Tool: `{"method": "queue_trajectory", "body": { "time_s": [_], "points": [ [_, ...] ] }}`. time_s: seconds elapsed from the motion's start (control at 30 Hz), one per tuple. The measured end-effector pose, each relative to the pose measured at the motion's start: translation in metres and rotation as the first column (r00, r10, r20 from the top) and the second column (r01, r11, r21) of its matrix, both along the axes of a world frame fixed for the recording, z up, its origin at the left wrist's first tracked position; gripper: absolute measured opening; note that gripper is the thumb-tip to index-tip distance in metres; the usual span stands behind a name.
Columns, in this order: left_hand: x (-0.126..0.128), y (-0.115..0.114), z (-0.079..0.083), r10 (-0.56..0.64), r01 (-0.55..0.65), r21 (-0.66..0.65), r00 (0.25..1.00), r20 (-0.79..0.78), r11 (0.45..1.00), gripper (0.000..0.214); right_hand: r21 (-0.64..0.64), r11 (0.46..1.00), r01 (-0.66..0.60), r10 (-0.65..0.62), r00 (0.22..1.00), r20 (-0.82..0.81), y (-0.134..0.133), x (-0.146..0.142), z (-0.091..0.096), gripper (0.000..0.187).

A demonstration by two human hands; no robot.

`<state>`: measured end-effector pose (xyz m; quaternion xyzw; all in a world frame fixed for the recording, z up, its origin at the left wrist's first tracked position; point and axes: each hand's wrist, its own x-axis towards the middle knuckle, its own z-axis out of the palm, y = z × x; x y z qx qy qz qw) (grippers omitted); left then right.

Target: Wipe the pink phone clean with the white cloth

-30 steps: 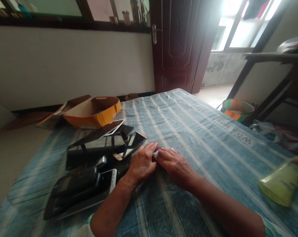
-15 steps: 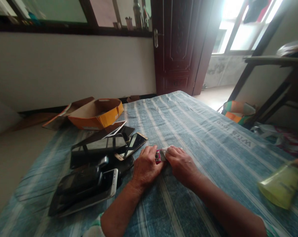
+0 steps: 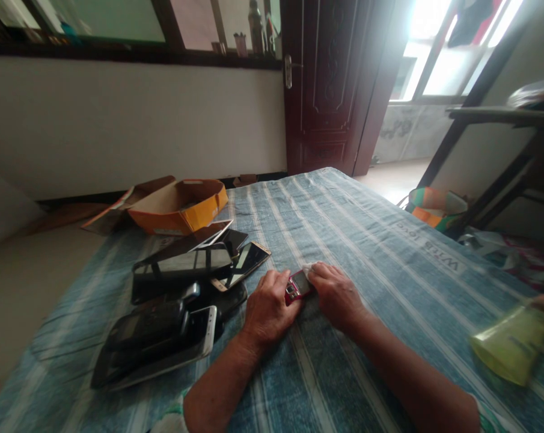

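Between our fingertips lies the red phone (image 3: 301, 285), screen up; our left hand (image 3: 272, 304) curls its fingers around the keypad end, while our right hand (image 3: 337, 294) has its fingers pressed together, pinching a white cloth (image 3: 307, 269) against the screen end. Just left of our left fingers we see a gold phone (image 3: 247, 264) beside a heap of dark devices (image 3: 149, 325). Farther beyond them stands an open orange box (image 3: 161, 224), its bottom too shadowed to read. Well right of our right fingers, a see-through yellow container (image 3: 508, 343) lies tipped, a dark mark showing, whether inside or outside we cannot tell
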<state>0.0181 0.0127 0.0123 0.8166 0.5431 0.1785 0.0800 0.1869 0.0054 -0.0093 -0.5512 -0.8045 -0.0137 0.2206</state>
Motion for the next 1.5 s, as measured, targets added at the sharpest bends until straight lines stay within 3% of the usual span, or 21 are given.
{"method": "queue_trajectory", "body": {
  "time_s": [0.13, 0.33, 0.73, 1.0, 1.23, 1.37, 1.5],
  "points": [
    [-0.003, 0.0, -0.002, -0.023, 0.024, -0.01, 0.997, 0.073, 1.0, 0.028, 0.032, 0.997, -0.071, 0.071, 0.997, -0.019, -0.007, -0.007, 0.0, 0.021],
    [-0.006, 0.002, -0.004, -0.034, 0.039, -0.039, 0.993, 0.116, 0.998, 0.043, 0.085, 0.974, -0.211, 0.215, 0.976, -0.032, -0.015, -0.025, -0.004, 0.018],
    [-0.008, 0.0, -0.002, -0.047, 0.052, -0.033, 0.99, 0.134, 0.998, 0.032, 0.004, 1.0, -0.009, 0.009, 0.999, -0.047, 0.0, 0.004, -0.002, 0.02],
    [-0.009, 0.003, -0.007, -0.044, 0.044, 0.002, 0.989, 0.138, 0.999, 0.039, 0.093, 0.974, -0.208, 0.214, 0.975, -0.061, -0.014, -0.021, -0.005, 0.021],
    [-0.007, 0.001, -0.002, -0.028, 0.034, -0.046, 0.991, 0.13, 0.998, 0.032, 0.043, 0.995, -0.094, 0.096, 0.994, -0.047, -0.007, -0.006, -0.004, 0.018],
    [-0.007, 0.0, -0.001, -0.02, 0.027, -0.044, 0.99, 0.141, 0.999, 0.043, 0.015, 1.0, -0.009, 0.01, 0.998, -0.062, -0.003, 0.005, -0.004, 0.021],
    [-0.007, 0.0, -0.003, -0.027, 0.031, -0.033, 0.991, 0.128, 0.999, 0.036, 0.052, 0.997, -0.062, 0.066, 0.994, -0.081, -0.01, -0.003, -0.003, 0.019]
  ]
}}
